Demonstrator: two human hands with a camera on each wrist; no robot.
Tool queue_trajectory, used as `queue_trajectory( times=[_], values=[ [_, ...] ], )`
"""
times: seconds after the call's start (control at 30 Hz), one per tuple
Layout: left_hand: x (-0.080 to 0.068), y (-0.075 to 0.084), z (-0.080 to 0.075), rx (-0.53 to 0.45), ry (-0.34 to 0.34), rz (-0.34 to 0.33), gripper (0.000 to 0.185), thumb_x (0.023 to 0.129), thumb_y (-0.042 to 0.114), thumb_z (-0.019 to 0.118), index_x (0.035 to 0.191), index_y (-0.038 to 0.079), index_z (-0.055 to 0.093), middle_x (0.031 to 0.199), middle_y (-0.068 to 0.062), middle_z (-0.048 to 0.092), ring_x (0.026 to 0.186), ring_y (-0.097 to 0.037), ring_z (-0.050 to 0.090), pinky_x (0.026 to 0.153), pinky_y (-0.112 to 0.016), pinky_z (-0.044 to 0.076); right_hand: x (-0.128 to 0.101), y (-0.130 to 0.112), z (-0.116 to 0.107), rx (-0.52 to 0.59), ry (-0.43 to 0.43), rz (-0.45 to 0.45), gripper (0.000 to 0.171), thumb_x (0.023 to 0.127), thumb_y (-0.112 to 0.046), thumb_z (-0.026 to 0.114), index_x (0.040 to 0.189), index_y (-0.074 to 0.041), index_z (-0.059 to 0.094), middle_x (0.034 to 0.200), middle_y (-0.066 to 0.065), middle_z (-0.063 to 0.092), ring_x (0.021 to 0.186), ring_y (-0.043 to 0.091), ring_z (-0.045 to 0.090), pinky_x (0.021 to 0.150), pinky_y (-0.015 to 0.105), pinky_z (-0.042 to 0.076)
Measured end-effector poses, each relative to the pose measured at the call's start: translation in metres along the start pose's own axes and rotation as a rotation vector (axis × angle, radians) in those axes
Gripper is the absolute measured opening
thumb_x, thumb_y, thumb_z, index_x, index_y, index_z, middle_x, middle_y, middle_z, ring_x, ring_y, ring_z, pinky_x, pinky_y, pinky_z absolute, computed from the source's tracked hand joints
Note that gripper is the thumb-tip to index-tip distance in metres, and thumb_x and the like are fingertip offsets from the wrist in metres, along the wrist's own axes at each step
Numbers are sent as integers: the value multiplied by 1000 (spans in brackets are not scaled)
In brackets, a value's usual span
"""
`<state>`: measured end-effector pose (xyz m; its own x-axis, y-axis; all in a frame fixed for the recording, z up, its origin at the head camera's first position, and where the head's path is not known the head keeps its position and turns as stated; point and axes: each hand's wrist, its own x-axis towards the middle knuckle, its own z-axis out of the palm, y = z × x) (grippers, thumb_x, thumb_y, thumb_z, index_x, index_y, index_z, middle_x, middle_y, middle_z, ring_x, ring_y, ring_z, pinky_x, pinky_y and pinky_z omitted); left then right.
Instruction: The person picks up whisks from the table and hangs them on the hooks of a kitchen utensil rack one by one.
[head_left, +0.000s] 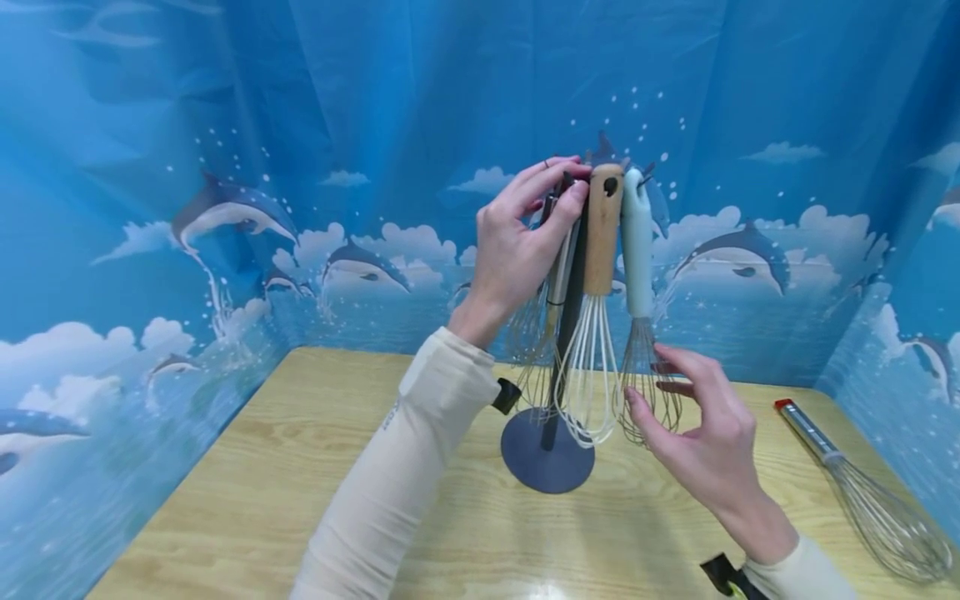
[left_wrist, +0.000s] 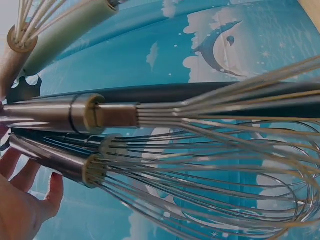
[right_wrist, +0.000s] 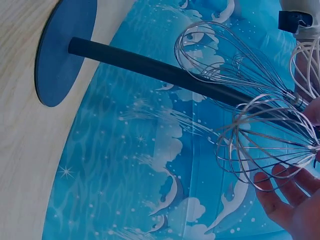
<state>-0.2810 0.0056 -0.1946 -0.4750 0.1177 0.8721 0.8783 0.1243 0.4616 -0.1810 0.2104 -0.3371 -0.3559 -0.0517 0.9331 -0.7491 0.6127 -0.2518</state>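
Observation:
A dark whisk stand point(head_left: 547, 467) holds several hanging whisks. My left hand point(head_left: 517, 233) grips at the stand's top, thumb and fingers closed around it beside a metal-handled whisk point(left_wrist: 55, 112). To the right hang a wooden-handled whisk point(head_left: 602, 242) with pale wires and a light blue-handled whisk point(head_left: 638, 250). My right hand point(head_left: 708, 433) is at the blue whisk's wire loops, thumb on one side and loosely bent fingers on the other. In the right wrist view, its fingers point(right_wrist: 280, 200) lie along the wires. Another metal whisk point(left_wrist: 55, 157) hangs close to the left fingers.
A large metal whisk point(head_left: 862, 492) with a red-tipped handle lies at the right of the wooden table point(head_left: 300, 467). The stand's round base rests near the table's back edge. A blue dolphin-print curtain point(head_left: 420, 125) surrounds the back and sides.

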Motion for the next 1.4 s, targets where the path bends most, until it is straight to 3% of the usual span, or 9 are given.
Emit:
queue_trajectory(
  times=[0.27, 0.47, 0.73, 0.83, 1.03, 1.2, 1.3, 1.4],
  values=[
    [4, 5, -4, -47, -70, -102, 30, 105, 22, 58, 131, 10, 69, 143, -4, 64, 129, -10, 61, 105, -27, 53, -3, 2, 1, 3, -45, 16, 57, 85, -25, 75, 129, 8, 63, 116, 25, 68, 114, -5, 61, 88, 6, 52],
    [7, 7, -8, -106, -131, -200, 31, 108, 21, 52, 134, 10, 65, 149, 0, 60, 127, -11, 61, 102, -30, 56, -9, 4, -3, -14, -73, 44, 55, 84, -21, 78, 132, 3, 64, 117, 20, 69, 113, -3, 61, 88, 5, 52],
    [9, 7, -13, -305, -211, -334, 35, 111, 21, 44, 141, 10, 58, 156, 3, 52, 135, -11, 55, 108, -33, 52, -16, 7, -12, -58, -99, 90, 61, 75, -4, 80, 134, -1, 64, 121, 17, 68, 112, -3, 61, 88, 4, 50],
    [9, 7, -15, -351, -198, -361, 35, 110, 20, 46, 141, 10, 58, 155, 4, 53, 136, -11, 55, 108, -34, 51, -18, 7, -17, -81, -111, 115, 64, 73, 0, 81, 135, -4, 64, 121, 16, 68, 109, -4, 61, 88, 3, 50],
    [8, 4, -23, -445, -100, -405, 35, 104, 16, 59, 139, 10, 60, 146, -3, 59, 125, -17, 63, 98, -41, 58, -25, 14, -33, -170, -148, 159, 64, 72, 3, 82, 134, -5, 65, 118, 18, 69, 106, -14, 56, 87, -1, 46],
    [6, 8, -42, -365, -57, -350, 37, 104, 18, 60, 141, 10, 58, 144, -5, 60, 129, -16, 62, 107, -39, 55, -31, 26, -51, -259, -148, 178, 58, 72, 3, 81, 128, -4, 69, 113, 17, 70, 107, -21, 50, 88, -3, 42],
    [3, 21, -51, -216, -50, -251, 37, 103, 18, 61, 140, 10, 60, 144, -3, 60, 132, -16, 59, 107, -38, 54, -34, 36, -63, -294, -137, 185, 55, 72, 3, 80, 125, -4, 70, 111, 17, 70, 108, -24, 47, 89, -3, 38],
    [-1, 37, -53, -39, -87, -131, 39, 101, 20, 65, 138, 11, 62, 147, -3, 57, 136, -13, 54, 108, -38, 51, -37, 46, -76, -333, -136, 202, 51, 72, 4, 79, 121, -2, 71, 109, 19, 69, 108, -27, 43, 88, -3, 35]
  ],
)
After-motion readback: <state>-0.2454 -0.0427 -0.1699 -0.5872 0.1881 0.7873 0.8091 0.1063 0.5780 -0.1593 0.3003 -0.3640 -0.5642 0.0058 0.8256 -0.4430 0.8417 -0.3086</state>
